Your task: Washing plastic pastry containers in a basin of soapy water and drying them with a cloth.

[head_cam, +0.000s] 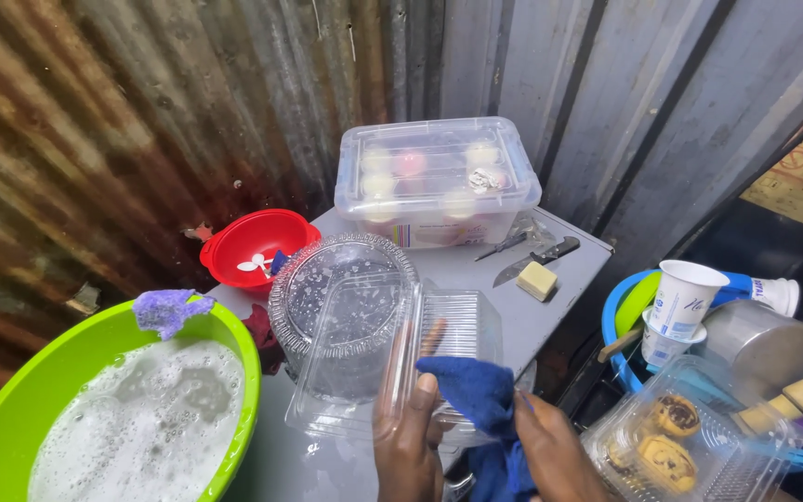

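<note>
A clear hinged plastic container [392, 358] is gripped by the left hand [408, 437]; a blue cloth [480, 404] is clutched by the right hand [550, 451] against it.

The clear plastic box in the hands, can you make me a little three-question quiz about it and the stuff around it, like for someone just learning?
1. True or false: the left hand holds the clear hinged container open.
2. What does the right hand press against the container? A) a yellow sponge B) a blue cloth C) a knife
3. Fill in: the green basin holds ____ water.

Key:
1. True; its fingers grip the middle fold.
2. B. The knife lies on the grey table, beside a yellowish block.
3. Soapy, foamy.
</note>
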